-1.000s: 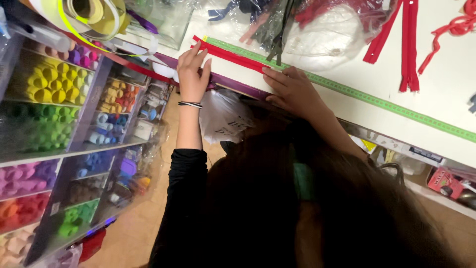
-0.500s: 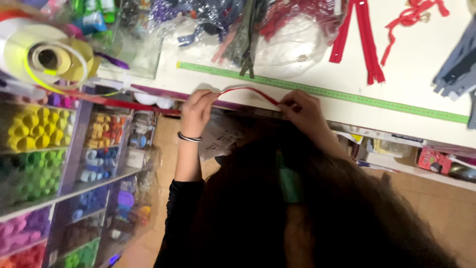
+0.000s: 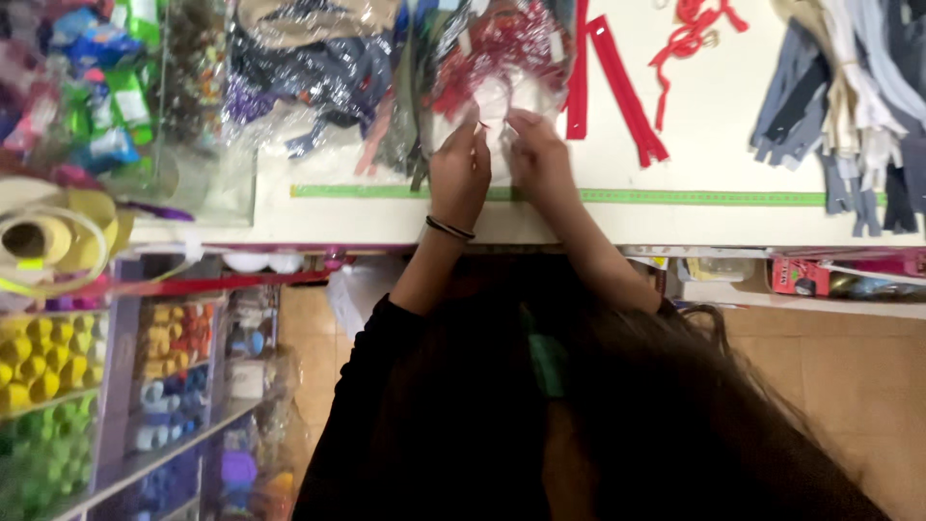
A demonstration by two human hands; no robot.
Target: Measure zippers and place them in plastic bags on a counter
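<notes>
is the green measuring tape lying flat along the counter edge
Yes, the green measuring tape lies flat along the white counter, just below both hands.

haberdashery shop: bagged zippers, counter tape measure, shelved thread spools

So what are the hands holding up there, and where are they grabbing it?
Both hands, left hand and right hand, pinch the near edge of a clear plastic bag of red zippers.
</notes>
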